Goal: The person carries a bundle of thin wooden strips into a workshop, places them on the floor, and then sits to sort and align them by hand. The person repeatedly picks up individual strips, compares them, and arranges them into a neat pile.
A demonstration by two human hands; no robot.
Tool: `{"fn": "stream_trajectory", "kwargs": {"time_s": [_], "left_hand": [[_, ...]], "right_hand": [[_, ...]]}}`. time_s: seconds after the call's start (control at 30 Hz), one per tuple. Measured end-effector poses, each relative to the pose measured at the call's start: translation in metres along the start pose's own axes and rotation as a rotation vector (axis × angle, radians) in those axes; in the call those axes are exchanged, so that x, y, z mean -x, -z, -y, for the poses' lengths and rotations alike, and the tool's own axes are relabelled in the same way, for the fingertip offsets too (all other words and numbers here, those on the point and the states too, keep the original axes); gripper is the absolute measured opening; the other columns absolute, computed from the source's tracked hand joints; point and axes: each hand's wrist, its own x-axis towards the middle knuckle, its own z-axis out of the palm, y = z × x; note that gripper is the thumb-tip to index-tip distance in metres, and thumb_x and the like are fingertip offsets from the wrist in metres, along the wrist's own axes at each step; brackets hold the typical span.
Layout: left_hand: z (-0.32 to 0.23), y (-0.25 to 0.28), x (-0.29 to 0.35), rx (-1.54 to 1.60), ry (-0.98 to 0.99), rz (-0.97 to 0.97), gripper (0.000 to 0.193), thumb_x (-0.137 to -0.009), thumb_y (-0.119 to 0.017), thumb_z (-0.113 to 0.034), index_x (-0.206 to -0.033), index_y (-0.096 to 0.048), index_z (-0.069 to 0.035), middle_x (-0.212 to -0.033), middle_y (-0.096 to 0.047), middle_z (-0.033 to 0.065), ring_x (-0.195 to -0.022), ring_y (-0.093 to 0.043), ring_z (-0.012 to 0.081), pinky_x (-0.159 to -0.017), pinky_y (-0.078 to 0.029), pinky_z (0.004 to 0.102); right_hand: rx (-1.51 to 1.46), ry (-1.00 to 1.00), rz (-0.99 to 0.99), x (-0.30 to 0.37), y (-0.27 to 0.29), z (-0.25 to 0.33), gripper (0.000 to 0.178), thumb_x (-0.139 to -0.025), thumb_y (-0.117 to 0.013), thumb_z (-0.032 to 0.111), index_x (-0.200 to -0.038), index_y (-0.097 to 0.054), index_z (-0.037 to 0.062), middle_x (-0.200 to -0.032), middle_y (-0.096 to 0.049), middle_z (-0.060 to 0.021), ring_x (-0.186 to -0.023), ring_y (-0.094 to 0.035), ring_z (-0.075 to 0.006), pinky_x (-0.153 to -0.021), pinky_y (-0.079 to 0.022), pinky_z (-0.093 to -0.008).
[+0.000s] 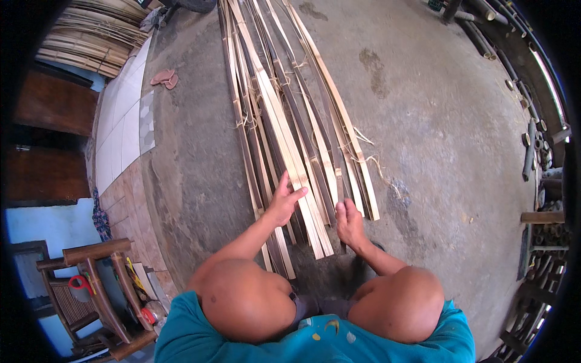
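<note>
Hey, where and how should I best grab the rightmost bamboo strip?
Probably pinch the strip just above its near end, coming from the right. That end is flat and narrow, its right side faces floor, other strips lie to its left, and a thin cord meets it farther up.

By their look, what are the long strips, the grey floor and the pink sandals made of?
Long strips: probably split bamboo, unvarnished; pale faces with lengthwise grain and cross-bands like nodes.
Grey floor: likely bare concrete, dull; mottled, with dark stains.
Pink sandals: perhaps rubber or foam, matte, by their even colour; too small for certainty.
</note>
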Motion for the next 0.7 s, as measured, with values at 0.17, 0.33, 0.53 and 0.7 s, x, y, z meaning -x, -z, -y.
{"fn": "stream_trajectory", "kwargs": {"time_s": [0.17, 0.33, 0.53, 0.7], "left_hand": [[-0.001, -0.008, 0.006, -0.008, 0.131, -0.140, 0.090, -0.092, -0.066, -0.007, -0.156, -0.003, -0.016, -0.131, -0.054, 0.0135, -0.115, -0.056, 0.0213, -0.090, -0.052, 0.0391], [0.001, 0.001, -0.006, 0.023, 0.155, -0.104, 0.063, -0.094, -0.065, -0.011, -0.145, -0.028, -0.012, -0.120, -0.060, 0.0110, -0.105, -0.063, 0.0204, -0.083, -0.057, 0.0371], [0.010, 0.009, -0.006, 0.068, 0.200, -0.079, 0.039, -0.096, -0.061, -0.010, -0.132, -0.045, -0.008, -0.120, -0.061, 0.0082, -0.109, -0.063, 0.0223, -0.093, -0.054, 0.0417], [0.012, 0.006, -0.009, 0.083, 0.190, -0.039, 0.041, -0.096, -0.060, -0.010, -0.133, -0.044, -0.008, -0.121, -0.061, 0.0084, -0.110, -0.062, 0.0226, -0.093, -0.053, 0.0412]], "right_hand": [[0.119, -0.044, 0.180, 0.007, 0.004, 0.001, 0.034, -0.103, -0.047, 0.031, -0.088, -0.053, 0.0004, -0.067, -0.055, -0.0138, -0.062, -0.054, -0.0214, -0.060, -0.046, -0.0372], [0.155, -0.100, 0.204, 0.010, -0.009, -0.003, 0.033, -0.101, -0.050, 0.031, -0.091, -0.057, -0.0001, -0.075, -0.059, -0.0253, -0.071, -0.060, -0.0409, -0.066, -0.047, -0.0444], [0.053, -0.062, 0.188, 0.006, -0.002, 0.030, 0.033, -0.101, -0.051, 0.030, -0.090, -0.057, -0.0004, -0.073, -0.058, -0.0268, -0.070, -0.061, -0.0444, -0.064, -0.046, -0.0464], [0.114, -0.078, 0.196, 0.004, -0.011, 0.014, 0.034, -0.101, -0.050, 0.029, -0.091, -0.060, -0.0010, -0.071, -0.061, -0.0191, -0.066, -0.061, -0.0277, -0.064, -0.047, -0.0406]]}}
